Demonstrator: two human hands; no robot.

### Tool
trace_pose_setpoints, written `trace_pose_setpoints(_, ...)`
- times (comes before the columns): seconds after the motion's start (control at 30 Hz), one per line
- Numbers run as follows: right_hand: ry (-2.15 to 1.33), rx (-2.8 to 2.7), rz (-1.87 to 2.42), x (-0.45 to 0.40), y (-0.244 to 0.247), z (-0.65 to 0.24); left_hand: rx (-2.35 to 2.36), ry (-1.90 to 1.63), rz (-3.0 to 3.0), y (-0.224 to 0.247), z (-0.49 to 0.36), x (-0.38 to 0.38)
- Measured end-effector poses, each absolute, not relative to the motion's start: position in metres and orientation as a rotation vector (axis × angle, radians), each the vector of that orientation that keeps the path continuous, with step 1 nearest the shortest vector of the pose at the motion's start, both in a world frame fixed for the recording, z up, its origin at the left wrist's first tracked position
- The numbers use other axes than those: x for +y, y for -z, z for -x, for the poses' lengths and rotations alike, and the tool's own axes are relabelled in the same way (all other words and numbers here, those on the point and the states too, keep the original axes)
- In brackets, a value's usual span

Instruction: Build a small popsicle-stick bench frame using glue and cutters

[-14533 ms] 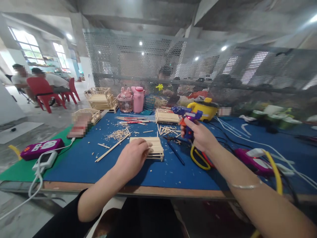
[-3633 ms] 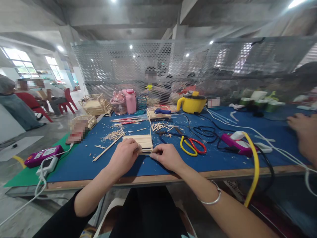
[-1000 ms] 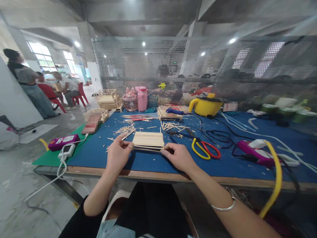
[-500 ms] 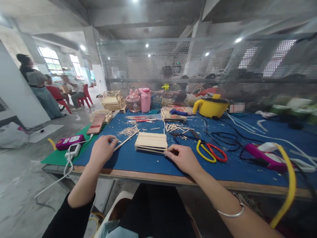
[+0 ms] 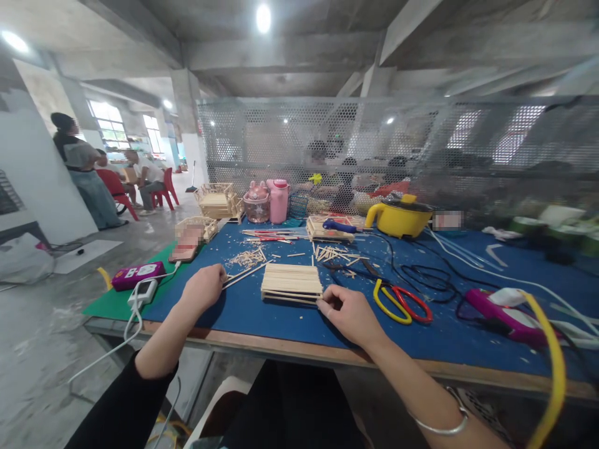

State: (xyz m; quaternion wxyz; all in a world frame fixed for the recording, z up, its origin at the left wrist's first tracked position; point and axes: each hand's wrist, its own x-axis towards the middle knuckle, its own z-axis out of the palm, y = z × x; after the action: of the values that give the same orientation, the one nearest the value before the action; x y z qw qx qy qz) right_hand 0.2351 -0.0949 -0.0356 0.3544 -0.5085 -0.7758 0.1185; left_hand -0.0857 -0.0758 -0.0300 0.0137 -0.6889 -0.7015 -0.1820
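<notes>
A small rack of pale wooden sticks [image 5: 291, 279], its top a row of sticks laid side by side, lies on the blue mat in front of me. My right hand [image 5: 349, 312] pinches its near right corner between thumb and fingers. To the rack's left, my left hand [image 5: 204, 288] is closed with its fingertips together at the end of a thin wooden stick [image 5: 234, 275]. A longer stick [image 5: 248, 273] lies close beside it on the mat. The tips of the left fingers are partly hidden.
Behind the rack lie heaps of short sticks [image 5: 330, 253] and a blue glue gun [image 5: 339, 226]. Red-and-yellow-handled pliers [image 5: 393, 302] rest right of my right hand. A yellow pot [image 5: 403, 218], pink jug [image 5: 279, 202], phone [image 5: 186, 242] and purple power strips [image 5: 500, 315] with cables stand around.
My left hand has turned and its fingers have drawn together by the thin stick. The right hand stays at the rack's corner. The whole view has shifted slightly.
</notes>
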Motion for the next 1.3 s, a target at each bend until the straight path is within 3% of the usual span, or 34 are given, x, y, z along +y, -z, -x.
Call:
trace_pose_setpoints(0.33, -0.374, -2.002, 1.377, -0.096, 0.033, -0.234, -2.084, 0.697, 2.094, 0.042, 0.089, -0.078)
trace_pose_setpoints(0.53, -0.241, -1.701, 1.154, -0.097, 0.038, -0.239, -1.675, 1.143, 2.120, 0.022, 0.047, -0.107)
trace_pose_setpoints(0.77, -0.056, -2.061, 0.895, -0.104, 0.032, -0.240, -1.406, 0.958, 2.389, 0.024, -0.014, -0.120)
trace_pose_setpoints(1.3, -0.187, -1.986, 1.115, -0.098, 0.032, -0.236, -1.372, 0.950, 2.297, 0.045, -0.020, -0.102)
